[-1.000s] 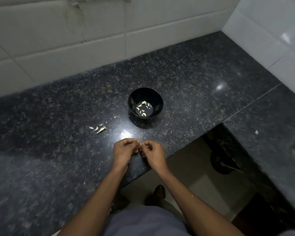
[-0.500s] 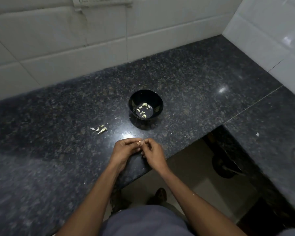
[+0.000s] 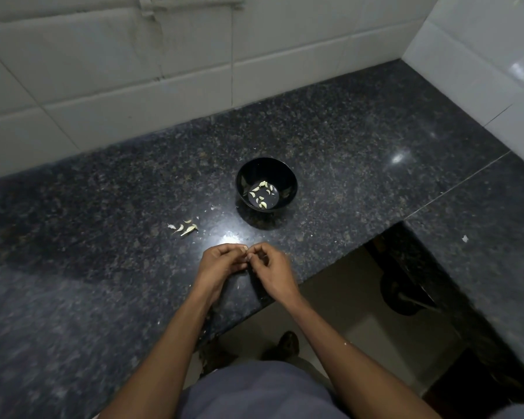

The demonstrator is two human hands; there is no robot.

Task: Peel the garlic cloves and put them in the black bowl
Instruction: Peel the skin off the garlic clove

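garlic cloves [image 3: 262, 194], peeled and pale, lay scattered on the bottom of the black bowl [image 3: 288, 181], which stood upright on the dark speckled countertop [image 3: 360, 140], about midway between its back edge at the tiled wall [image 3: 133, 86] and its front edge. a few more cloves and scraps of skin [image 3: 184, 227] lay in a small cluster on the countertop, to the left of the bowl and a little nearer the front edge, apart from it.

close to the front edge, in front of the bowl and well apart from it, the left hand [image 3: 221, 263] and the right hand [image 3: 270, 267] met fingertip to fingertip above the stone. both had their fingers curled inward, thumbs and forefingers drawn narrow and pinching at one small thing [image 3: 247, 256] between them. it was too small and too hidden by the fingers to tell whether it was a clove or only its skin.

a tiny white fleck [image 3: 465, 238] lay on the side run of the countertop to the right, near its inner edge. below the front edge showed a pale floor [image 3: 345, 313] and the person's grey clothing [image 3: 254, 391].
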